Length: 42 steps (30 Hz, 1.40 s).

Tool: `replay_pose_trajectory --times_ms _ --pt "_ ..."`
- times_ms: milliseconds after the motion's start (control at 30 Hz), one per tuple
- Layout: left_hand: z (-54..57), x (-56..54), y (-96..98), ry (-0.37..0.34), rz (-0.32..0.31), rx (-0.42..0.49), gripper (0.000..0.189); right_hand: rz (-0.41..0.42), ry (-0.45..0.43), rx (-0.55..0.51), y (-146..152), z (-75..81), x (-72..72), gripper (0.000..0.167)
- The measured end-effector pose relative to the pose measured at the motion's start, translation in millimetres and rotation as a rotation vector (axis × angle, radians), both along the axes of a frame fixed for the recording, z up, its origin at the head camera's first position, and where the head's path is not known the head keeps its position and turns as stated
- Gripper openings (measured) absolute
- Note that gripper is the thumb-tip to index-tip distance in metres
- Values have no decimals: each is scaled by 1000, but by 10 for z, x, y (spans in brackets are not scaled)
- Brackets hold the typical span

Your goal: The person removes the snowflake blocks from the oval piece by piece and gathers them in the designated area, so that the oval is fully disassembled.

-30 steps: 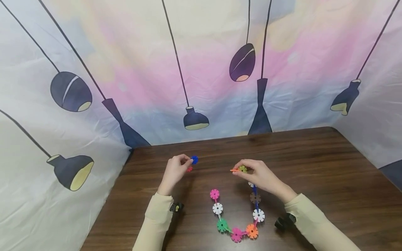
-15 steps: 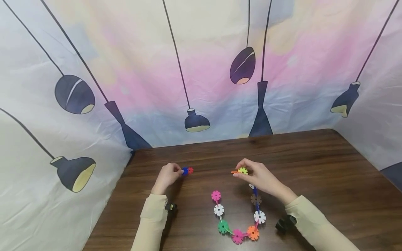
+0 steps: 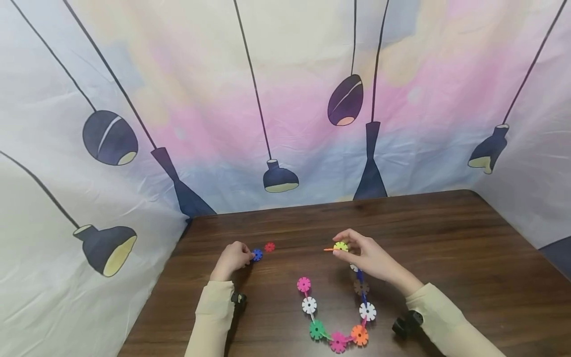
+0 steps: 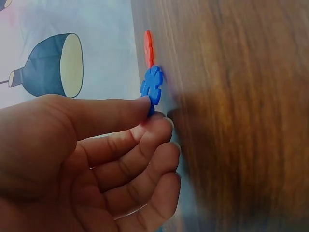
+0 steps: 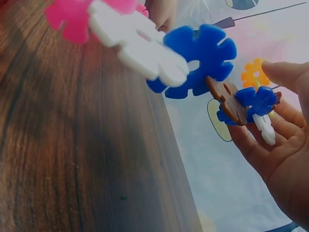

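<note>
My left hand (image 3: 233, 258) pinches a blue snowflake disc (image 3: 256, 255) between thumb and fingertips, low by the table at the left. Just beyond that disc lies a red snowflake disc (image 3: 269, 246). In the left wrist view, the thumb presses the lower edge of the blue disc (image 4: 152, 85). My right hand (image 3: 372, 258) holds the far right end of a chain of linked snowflake discs, at a yellow disc (image 3: 341, 247) with an orange disc (image 3: 330, 249) edge-on beside it. White, blue and brown discs (image 5: 231, 104) hang near the fingers in the right wrist view.
The chain curves in a U over the brown wooden table (image 3: 424, 238), through a white disc (image 3: 368, 311), an orange one (image 3: 359, 335) and a green one (image 3: 316, 329), to a pink disc (image 3: 304, 284). A lamp-patterned cloth (image 3: 303, 139) hangs behind the table.
My left hand has moved left and down toward the table, carrying the blue disc from above the red one to its near left side. The right hand keeps its hold, nearly still.
</note>
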<state>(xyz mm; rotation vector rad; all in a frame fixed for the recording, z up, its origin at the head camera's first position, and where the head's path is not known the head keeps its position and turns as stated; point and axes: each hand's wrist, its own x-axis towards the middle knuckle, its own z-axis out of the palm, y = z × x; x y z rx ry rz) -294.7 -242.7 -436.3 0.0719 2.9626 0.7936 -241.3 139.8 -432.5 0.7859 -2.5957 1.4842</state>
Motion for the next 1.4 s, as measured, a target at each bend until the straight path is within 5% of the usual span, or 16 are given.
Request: replay_pose_trajectory --times_ms 567,933,1200,1400 --pt "-31 -9 25 -14 57 -87 29 11 -18 -35 -10 8 27 29" --pt "31 22 107 92 62 -85 41 10 -17 -22 -3 7 22 29" --pt "228 122 431 252 -126 69 15 12 -13 -16 -1 22 29 34" --pt "359 295 800 345 -295 159 8 22 3 -44 -11 27 33 30"
